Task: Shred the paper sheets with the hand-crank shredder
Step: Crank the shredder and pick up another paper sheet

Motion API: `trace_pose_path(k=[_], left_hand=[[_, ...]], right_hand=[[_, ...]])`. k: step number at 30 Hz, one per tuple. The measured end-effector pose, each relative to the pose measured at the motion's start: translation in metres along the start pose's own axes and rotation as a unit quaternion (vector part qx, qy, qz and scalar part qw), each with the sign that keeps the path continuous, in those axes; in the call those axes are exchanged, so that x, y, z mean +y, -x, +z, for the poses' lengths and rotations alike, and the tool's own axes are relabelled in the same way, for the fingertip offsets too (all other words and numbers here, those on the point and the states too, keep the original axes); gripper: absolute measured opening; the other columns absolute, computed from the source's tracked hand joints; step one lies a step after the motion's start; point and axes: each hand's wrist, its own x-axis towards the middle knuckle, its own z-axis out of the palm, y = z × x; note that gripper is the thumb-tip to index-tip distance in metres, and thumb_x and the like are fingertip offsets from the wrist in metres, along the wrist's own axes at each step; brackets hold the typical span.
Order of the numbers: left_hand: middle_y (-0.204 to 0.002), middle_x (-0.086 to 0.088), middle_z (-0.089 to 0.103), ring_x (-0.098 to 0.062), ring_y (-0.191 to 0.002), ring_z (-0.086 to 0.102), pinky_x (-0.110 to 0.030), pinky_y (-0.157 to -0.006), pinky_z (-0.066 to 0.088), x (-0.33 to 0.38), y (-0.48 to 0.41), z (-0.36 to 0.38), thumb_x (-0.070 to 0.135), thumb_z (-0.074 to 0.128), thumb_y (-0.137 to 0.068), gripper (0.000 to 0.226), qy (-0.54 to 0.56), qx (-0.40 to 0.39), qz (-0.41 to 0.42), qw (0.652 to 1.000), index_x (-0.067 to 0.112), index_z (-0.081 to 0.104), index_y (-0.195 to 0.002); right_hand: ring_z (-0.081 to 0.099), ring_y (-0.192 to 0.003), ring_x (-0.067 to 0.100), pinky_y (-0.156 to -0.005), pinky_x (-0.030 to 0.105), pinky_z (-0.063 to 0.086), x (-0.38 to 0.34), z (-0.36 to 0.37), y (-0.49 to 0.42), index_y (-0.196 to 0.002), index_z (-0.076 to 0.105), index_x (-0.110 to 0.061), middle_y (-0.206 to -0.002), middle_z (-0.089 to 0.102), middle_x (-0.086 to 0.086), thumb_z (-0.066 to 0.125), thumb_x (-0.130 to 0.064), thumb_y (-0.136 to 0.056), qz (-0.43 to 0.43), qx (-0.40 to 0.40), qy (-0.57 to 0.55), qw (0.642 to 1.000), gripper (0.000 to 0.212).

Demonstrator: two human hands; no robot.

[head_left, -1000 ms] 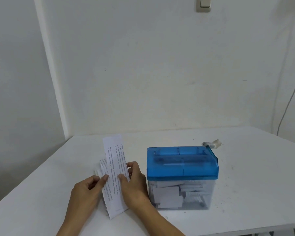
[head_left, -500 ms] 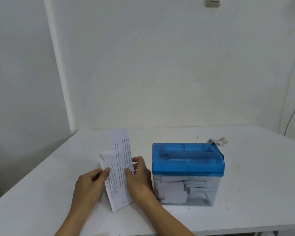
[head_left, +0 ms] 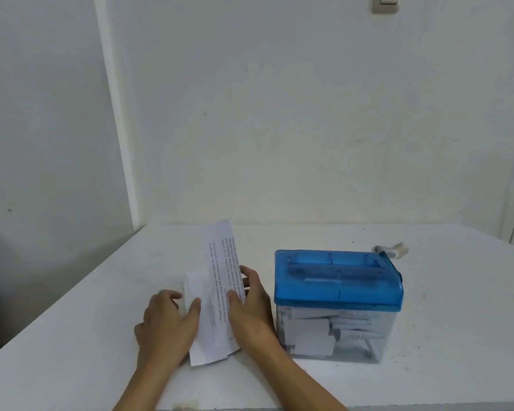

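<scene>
The shredder [head_left: 338,295] stands on the white counter [head_left: 457,321], right of the middle and close to the near edge. Its blue lid [head_left: 338,284] is shut over a clear bin [head_left: 381,336] that already holds cut paper [head_left: 312,333]. The crank [head_left: 390,250], its grip wrapped in pale tape, sticks out at the lid's far right corner.

Just beside the shredder, on the side toward the counter's left edge, both hands are together on the paper strips [head_left: 218,280]. The left hand [head_left: 167,324] holds their left edge with its thumb laid on top. The right hand [head_left: 250,307] pinches the right edge, thumb on the printed face and fingers curled behind. A long printed strip tilts up toward the far edge, and a shorter blank piece shows behind it.

The step in hand looks like parting or squaring the strips before feeding. It would be best done by taking only as few layers as the small cutters can bite. The leading short edge should be flat and square to the lid so the paper enters straight and does not skew. One hand should then steady the lid while the other turns the crank evenly.
</scene>
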Motion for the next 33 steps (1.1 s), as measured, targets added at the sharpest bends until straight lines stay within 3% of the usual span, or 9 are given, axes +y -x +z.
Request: trace_pose_path(k=[3, 7, 10, 14, 17, 21, 25, 28, 33], left_hand=[[-0.107, 0.003, 0.053, -0.024, -0.105, 0.055, -0.043, -0.098, 0.035, 0.004, 0.004, -0.004, 0.047, 0.05, -0.099, 0.027, 0.063, 0.044, 0.039, 0.996, 0.023, 0.051, -0.111], [-0.107, 0.016, 0.064, -0.007, -0.102, 0.062, -0.011, -0.077, 0.045, 0.033, 0.029, -0.025, 0.06, 0.034, -0.092, 0.041, 0.301, -0.074, 0.05, 0.949, 0.034, 0.06, -0.111], [-0.113, 0.002, 0.067, -0.016, -0.103, 0.066, -0.015, -0.064, 0.055, 0.051, 0.033, -0.032, 0.042, 0.037, -0.102, 0.039, 0.374, -0.064, 0.053, 0.923, 0.022, 0.056, -0.13], [-0.119, -0.002, 0.065, -0.02, -0.105, 0.066, -0.021, -0.054, 0.058, 0.086, 0.029, -0.052, 0.034, 0.04, -0.106, 0.037, 0.454, -0.027, 0.052, 0.889, 0.02, 0.051, -0.138], [-0.116, 0.006, 0.061, -0.012, -0.104, 0.061, -0.017, -0.054, 0.056, 0.117, 0.03, -0.065, 0.034, 0.039, -0.106, 0.029, 0.488, -0.023, 0.089, 0.868, 0.029, 0.052, -0.131], [-0.111, 0.012, 0.064, -0.004, -0.104, 0.061, -0.018, -0.075, 0.056, 0.155, 0.032, -0.072, 0.038, 0.041, -0.105, 0.021, 0.487, -0.053, 0.146, 0.86, 0.031, 0.058, -0.115], [-0.114, 0.014, 0.068, -0.002, -0.1, 0.065, -0.017, -0.074, 0.053, 0.18, 0.029, -0.06, 0.038, 0.047, -0.103, 0.02, 0.401, -0.185, 0.193, 0.876, 0.032, 0.061, -0.117], [-0.102, 0.015, 0.069, -0.002, -0.092, 0.064, -0.015, -0.071, 0.048, 0.186, 0.028, -0.042, 0.031, 0.057, -0.1, 0.015, 0.27, -0.192, 0.215, 0.919, 0.029, 0.065, -0.113], [-0.099, 0.02, 0.072, 0.001, -0.09, 0.068, -0.01, -0.071, 0.052, 0.191, 0.029, -0.016, 0.03, 0.067, -0.095, 0.014, 0.25, -0.217, 0.212, 0.92, 0.029, 0.071, -0.108]], right_hand=[[0.049, -0.117, -0.002, -0.1, 0.024, 0.049, -0.008, 0.001, 0.003, -0.148, 0.031, -0.04, -0.14, 0.046, -0.016, 0.046, -0.02, -0.104, -0.041, -0.021, 0.009, 0.999, 0.05], [0.048, -0.121, 0.001, -0.097, 0.018, 0.049, -0.027, 0.007, 0.013, -0.148, 0.031, -0.04, -0.132, 0.045, -0.018, 0.046, -0.025, -0.105, -0.122, -0.045, -0.004, 0.992, 0.049], [0.05, -0.117, 0.006, -0.096, 0.019, 0.053, -0.048, 0.01, 0.018, -0.151, 0.028, -0.036, -0.126, 0.045, -0.007, 0.048, -0.03, -0.104, -0.167, -0.043, 0.031, 0.985, 0.052], [0.046, -0.114, 0.001, -0.075, 0.001, 0.046, -0.076, -0.007, 0.036, -0.156, 0.011, -0.035, -0.134, 0.041, -0.012, 0.049, -0.035, -0.103, -0.145, -0.078, -0.014, 0.986, 0.065], [0.053, -0.104, 0.003, -0.07, 0.006, 0.051, -0.096, -0.036, 0.052, -0.14, 0.039, -0.025, -0.123, 0.052, -0.012, 0.047, -0.033, -0.104, -0.158, -0.071, 0.007, 0.985, 0.038], [0.059, -0.089, 0.006, -0.067, 0.016, 0.052, -0.116, -0.082, 0.054, -0.108, 0.059, -0.023, -0.105, 0.059, -0.005, 0.047, -0.032, -0.102, -0.21, -0.013, 0.112, 0.971, 0.016], [0.062, -0.085, 0.002, -0.06, 0.01, 0.049, -0.122, -0.129, 0.033, -0.121, 0.064, -0.023, -0.106, 0.067, -0.007, 0.051, -0.031, -0.102, -0.19, 0.037, 0.126, 0.973, 0.024], [0.061, -0.095, -0.002, -0.064, 0.006, 0.048, -0.114, -0.159, 0.02, -0.13, 0.063, -0.022, -0.111, 0.068, -0.01, 0.053, -0.031, -0.101, -0.166, 0.059, 0.151, 0.973, 0.032], [0.06, -0.098, 0.002, -0.069, 0.013, 0.046, -0.091, -0.191, 0.017, -0.132, 0.06, -0.024, -0.112, 0.063, -0.018, 0.052, -0.031, -0.102, -0.099, 0.014, 0.218, 0.971, 0.032]])
